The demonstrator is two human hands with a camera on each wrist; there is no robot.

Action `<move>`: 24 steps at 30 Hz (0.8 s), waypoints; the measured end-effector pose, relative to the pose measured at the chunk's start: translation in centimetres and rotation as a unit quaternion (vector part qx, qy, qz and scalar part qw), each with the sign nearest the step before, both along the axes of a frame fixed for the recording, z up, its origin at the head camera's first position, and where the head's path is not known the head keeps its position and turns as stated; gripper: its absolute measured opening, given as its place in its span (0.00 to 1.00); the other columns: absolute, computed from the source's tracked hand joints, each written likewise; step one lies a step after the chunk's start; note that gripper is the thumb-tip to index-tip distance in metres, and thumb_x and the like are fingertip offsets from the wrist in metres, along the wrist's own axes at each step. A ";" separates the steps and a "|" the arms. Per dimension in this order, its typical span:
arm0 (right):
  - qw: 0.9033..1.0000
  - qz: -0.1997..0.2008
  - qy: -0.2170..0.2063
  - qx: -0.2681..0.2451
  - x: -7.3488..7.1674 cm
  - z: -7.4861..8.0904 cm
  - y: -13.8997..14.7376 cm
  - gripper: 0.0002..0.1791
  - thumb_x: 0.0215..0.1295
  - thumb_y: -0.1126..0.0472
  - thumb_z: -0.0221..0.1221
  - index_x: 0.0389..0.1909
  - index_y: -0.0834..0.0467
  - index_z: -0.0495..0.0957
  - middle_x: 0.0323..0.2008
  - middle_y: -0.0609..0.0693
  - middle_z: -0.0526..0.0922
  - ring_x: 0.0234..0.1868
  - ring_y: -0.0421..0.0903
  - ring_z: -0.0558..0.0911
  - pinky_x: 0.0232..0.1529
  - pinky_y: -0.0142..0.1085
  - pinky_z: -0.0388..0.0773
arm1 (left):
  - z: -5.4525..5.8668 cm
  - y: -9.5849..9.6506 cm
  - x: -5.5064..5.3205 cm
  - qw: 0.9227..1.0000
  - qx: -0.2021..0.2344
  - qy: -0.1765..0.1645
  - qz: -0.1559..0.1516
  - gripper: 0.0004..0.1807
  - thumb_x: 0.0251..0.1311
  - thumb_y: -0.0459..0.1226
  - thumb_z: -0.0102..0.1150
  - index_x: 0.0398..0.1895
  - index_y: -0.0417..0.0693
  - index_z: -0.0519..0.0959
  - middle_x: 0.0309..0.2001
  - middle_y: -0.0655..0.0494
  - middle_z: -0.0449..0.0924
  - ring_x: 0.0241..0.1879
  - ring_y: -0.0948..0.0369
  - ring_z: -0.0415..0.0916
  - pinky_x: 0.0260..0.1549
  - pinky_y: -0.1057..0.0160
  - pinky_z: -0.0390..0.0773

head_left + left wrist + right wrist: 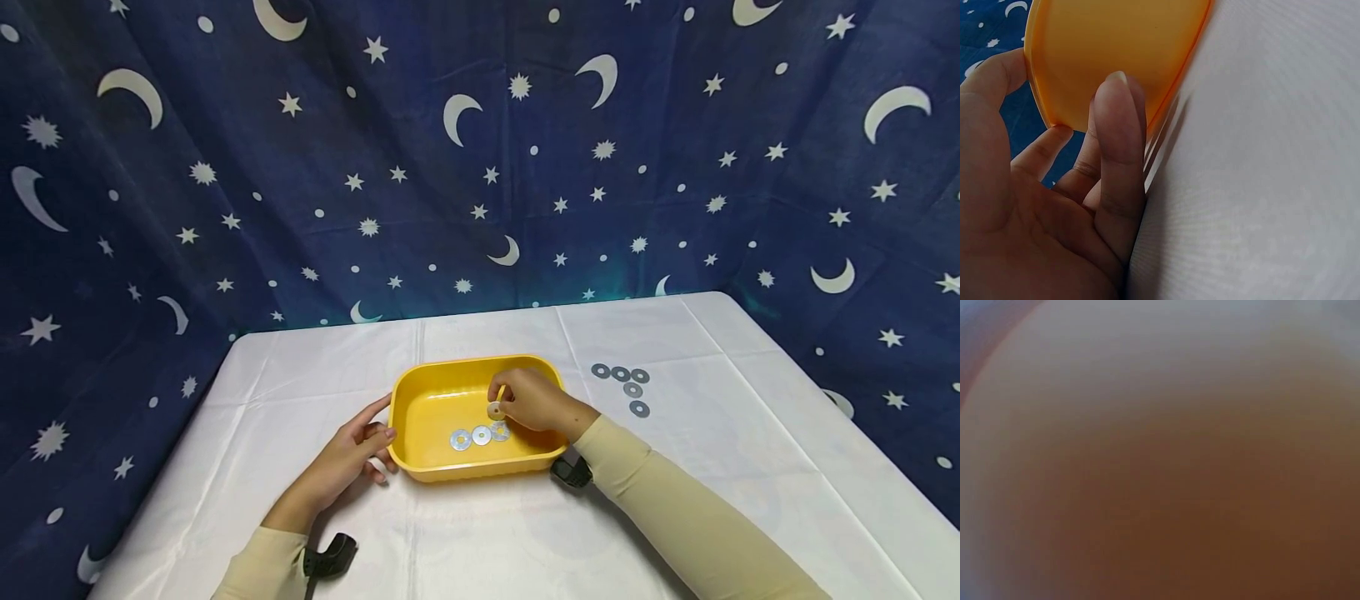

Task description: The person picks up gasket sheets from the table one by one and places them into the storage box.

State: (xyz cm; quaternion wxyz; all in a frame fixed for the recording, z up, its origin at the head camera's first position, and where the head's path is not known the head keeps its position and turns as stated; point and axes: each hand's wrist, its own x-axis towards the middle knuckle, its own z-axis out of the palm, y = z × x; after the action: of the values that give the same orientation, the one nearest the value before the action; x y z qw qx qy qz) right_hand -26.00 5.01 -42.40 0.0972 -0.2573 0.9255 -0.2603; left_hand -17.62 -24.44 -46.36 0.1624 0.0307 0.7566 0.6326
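From my remote feed I'm judging the step to be handling one pinched washer (495,410) inside the yellow tray (480,472), at frame centre; I can't tell whether it's going down or coming up. The next move is calling for a light, level pinch, clear of the row of three washers (482,435) just below. My right hand (536,400) is holding that disc, fingertips nearly closed; my left hand (352,450) is spreading loosely, touching the tray's left end.
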 end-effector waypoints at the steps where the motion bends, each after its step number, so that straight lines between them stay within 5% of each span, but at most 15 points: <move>1: 1.000 -0.001 0.001 0.000 0.0 0.0 0.0 0.06 0.56 0.66 0.60 0.31 0.52 0.80 0.24 0.43 0.77 0.27 0.41 0.73 0.31 0.30 0.73 | 0.0 0.0 0.0 1.000 -0.001 0.000 0.000 0.33 0.65 0.44 0.49 0.70 0.66 0.49 0.46 0.43 0.69 0.31 0.52 0.80 0.25 0.60 0.82; 24: 1.000 -0.012 0.018 0.008 -0.1 -0.5 -0.2 0.06 0.52 0.68 0.60 0.28 0.53 0.80 0.21 0.43 0.76 0.25 0.40 0.72 0.30 0.30 0.71 | 0.4 0.2 0.3 1.000 0.001 0.005 -0.001 0.33 0.64 0.45 0.51 0.70 0.66 0.50 0.45 0.41 0.68 0.31 0.52 0.80 0.24 0.60 0.82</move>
State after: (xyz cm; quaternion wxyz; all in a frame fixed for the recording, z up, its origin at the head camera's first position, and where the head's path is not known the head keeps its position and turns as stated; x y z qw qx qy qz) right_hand -26.13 4.85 -42.89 0.0794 -0.2498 0.9323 -0.2491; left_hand -17.35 -24.27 -45.98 0.1595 0.0349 0.7570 0.6327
